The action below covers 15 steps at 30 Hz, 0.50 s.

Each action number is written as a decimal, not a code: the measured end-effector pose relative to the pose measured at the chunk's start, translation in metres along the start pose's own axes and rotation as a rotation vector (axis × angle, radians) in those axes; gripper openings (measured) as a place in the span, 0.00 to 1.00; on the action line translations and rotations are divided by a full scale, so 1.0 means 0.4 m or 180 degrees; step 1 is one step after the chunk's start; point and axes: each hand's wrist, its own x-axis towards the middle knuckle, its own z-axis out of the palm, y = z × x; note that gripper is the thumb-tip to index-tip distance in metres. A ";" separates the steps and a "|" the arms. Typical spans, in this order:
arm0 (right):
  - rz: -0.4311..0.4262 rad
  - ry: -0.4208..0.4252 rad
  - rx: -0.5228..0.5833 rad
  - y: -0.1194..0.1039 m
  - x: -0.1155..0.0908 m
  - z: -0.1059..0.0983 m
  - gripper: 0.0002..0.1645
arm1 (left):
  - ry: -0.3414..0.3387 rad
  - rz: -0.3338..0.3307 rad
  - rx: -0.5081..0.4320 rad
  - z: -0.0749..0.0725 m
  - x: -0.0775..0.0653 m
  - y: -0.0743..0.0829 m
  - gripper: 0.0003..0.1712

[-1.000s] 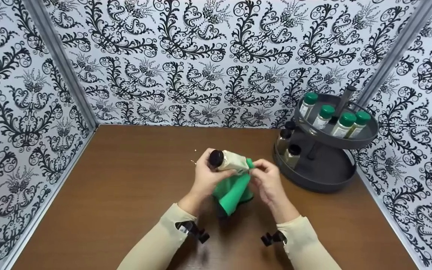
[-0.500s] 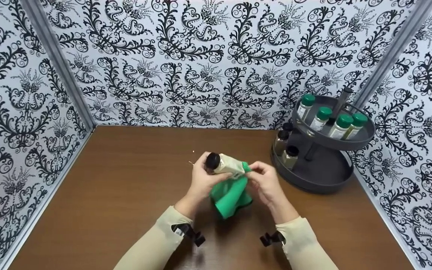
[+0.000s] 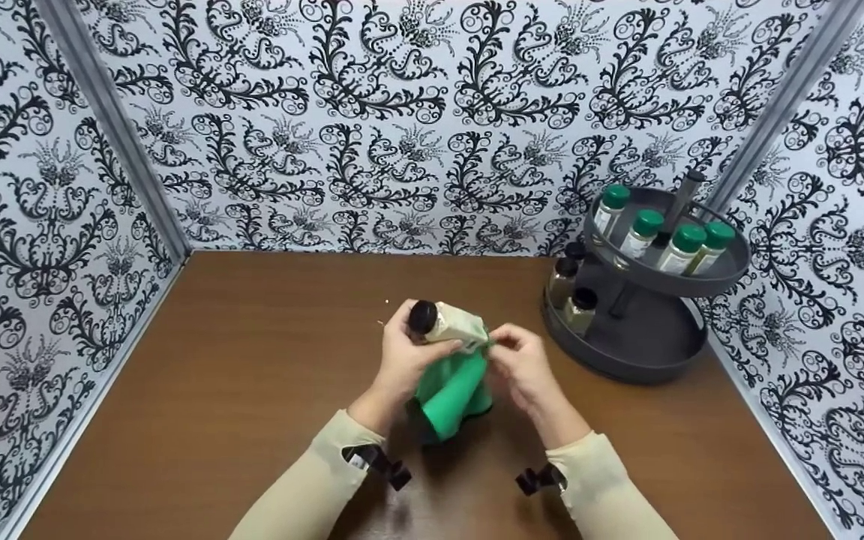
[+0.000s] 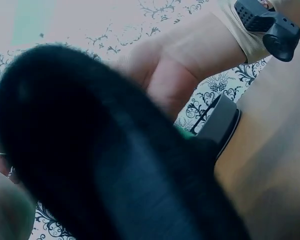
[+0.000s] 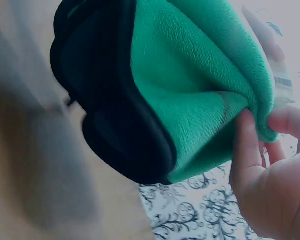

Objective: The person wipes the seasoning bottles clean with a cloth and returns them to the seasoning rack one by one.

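In the head view my left hand (image 3: 406,358) grips a spice jar (image 3: 459,324) with a black lid, tilted so the lid points left towards the camera. Pale contents show through its sides. My right hand (image 3: 528,369) pinches a green cloth (image 3: 456,394) at the jar's base end. The cloth hangs in folds below the jar, its dark edging lowest. In the right wrist view, thumb and fingers clasp a fold of the cloth (image 5: 190,95). A blurred dark shape, seemingly the cloth's edge, covers much of the left wrist view, with my right hand (image 4: 165,75) behind it.
At the right stands a dark two-tier round rack (image 3: 653,337). Several green-capped jars (image 3: 642,234) occupy its upper tier; dark-capped jars (image 3: 580,311) are on the lower one. Tiny pale specks lie on the brown table (image 3: 267,360). Patterned walls enclose the back and sides.
Both hands, with jar and cloth, have shifted slightly left. The green fold over the jar's base end has slid down, and the hanging cloth has swung left.
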 end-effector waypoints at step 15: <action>0.0060 -0.0053 -0.0012 -0.004 0.000 0.001 0.20 | 0.0024 -0.0091 -0.0038 0.000 0.007 -0.003 0.31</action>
